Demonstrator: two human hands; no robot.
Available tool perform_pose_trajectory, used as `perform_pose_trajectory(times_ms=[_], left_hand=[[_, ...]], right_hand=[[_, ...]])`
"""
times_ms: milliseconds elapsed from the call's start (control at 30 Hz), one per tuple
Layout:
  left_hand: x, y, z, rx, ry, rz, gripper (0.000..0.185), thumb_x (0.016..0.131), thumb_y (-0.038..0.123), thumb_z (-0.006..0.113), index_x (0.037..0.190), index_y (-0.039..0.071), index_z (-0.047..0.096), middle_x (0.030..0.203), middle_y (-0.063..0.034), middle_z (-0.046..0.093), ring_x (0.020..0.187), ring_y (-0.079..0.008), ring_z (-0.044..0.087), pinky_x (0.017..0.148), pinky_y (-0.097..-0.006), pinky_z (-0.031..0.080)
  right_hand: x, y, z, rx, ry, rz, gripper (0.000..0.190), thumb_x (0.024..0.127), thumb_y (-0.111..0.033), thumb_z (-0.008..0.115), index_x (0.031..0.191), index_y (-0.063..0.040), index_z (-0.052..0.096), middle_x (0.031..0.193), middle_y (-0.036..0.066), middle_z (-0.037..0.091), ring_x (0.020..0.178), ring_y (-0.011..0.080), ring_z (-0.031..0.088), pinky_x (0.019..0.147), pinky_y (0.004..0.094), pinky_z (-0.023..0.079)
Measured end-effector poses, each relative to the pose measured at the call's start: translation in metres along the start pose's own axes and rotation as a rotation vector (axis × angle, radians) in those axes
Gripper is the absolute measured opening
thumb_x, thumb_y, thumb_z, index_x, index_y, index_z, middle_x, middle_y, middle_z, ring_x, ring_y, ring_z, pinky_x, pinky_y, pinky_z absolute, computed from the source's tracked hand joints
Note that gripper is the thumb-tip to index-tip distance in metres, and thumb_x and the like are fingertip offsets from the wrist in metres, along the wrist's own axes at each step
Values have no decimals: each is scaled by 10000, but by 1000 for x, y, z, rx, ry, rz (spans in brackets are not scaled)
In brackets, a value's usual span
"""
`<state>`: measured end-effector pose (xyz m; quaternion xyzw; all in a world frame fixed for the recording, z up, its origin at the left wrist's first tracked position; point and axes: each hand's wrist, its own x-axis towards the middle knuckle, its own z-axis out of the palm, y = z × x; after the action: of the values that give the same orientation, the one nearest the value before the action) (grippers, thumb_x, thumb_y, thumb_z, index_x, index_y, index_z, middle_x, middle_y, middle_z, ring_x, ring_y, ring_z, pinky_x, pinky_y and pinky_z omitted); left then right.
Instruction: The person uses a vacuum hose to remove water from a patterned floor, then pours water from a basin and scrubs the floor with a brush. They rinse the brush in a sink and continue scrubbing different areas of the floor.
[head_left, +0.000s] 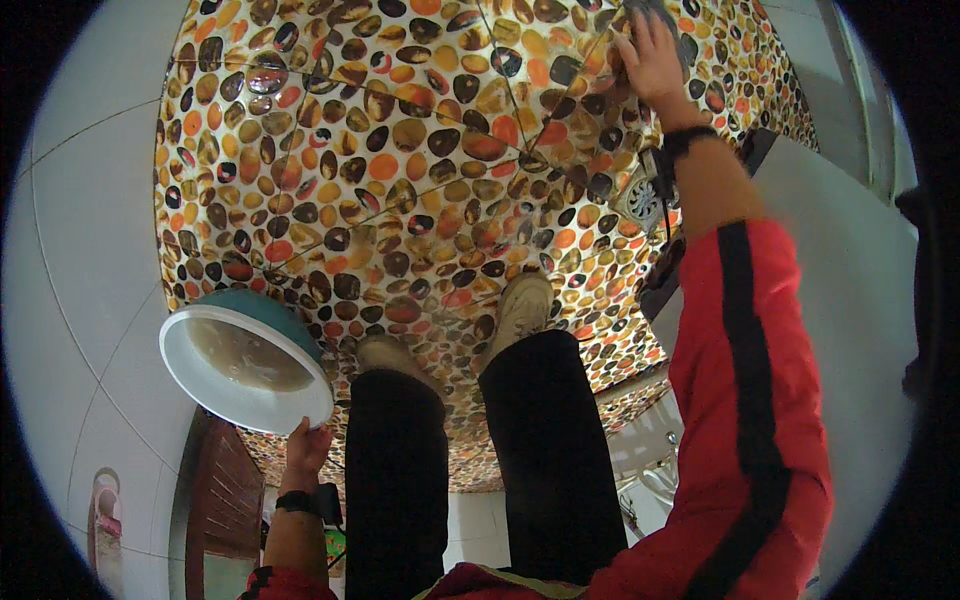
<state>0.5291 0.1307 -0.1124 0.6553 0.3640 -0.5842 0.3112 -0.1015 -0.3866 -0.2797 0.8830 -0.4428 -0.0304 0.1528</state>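
Observation:
My left hand (307, 448) grips the white rim of a round basin (296, 330), teal outside and white inside. The basin is tilted towards me, with cloudy greyish water (251, 356) in it. At the upper right, my right hand (654, 64) reaches out palm down over the pebble-patterned tile floor (405, 135). Beneath its fingers is a dark, soft-looking thing (673, 16), perhaps a cloth, mostly hidden by the hand. I cannot tell whether the fingers grip it or only press on it. Parts of the floor look wet and shiny.
A metal floor drain (643, 202) lies below my right wrist. Beside my right arm stands a large pale smooth panel or fixture (840, 300) with a dark lower edge. White wall tiles (82, 247) rise on the left. My shoes (525, 304) stand on the floor; a brown door (225, 487) is at lower left.

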Motion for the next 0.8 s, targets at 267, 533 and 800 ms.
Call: perform_pose_trajectory(times_ms=[267,533,800], left_hand=[[-2,-2,10,-21,31,-3,208,907,176,515,1097,93,494,967,-63,577,761,-203,546,705,-352,484],[0,-2,9,-36,116,47,234,926,180,490,1132,74,465,989,-69,560,779,-218,549,716,-377,506],[2,-7,12,40,-44,178,245,948,162,420,1158,37,434,1033,-110,551,832,-233,553,753,-367,528]], right_hand=[[-111,-238,-112,621,-425,322,581,825,-353,541,1325,-90,403,1370,182,368,1286,367,302,1069,451,235],[-14,-144,-66,171,-165,403,496,819,-299,535,1248,-66,448,1255,208,450,1122,389,449,950,476,361],[-151,-383,-174,954,-382,-14,590,810,-388,550,1319,-122,414,1393,97,365,1303,335,289,1060,487,241]])
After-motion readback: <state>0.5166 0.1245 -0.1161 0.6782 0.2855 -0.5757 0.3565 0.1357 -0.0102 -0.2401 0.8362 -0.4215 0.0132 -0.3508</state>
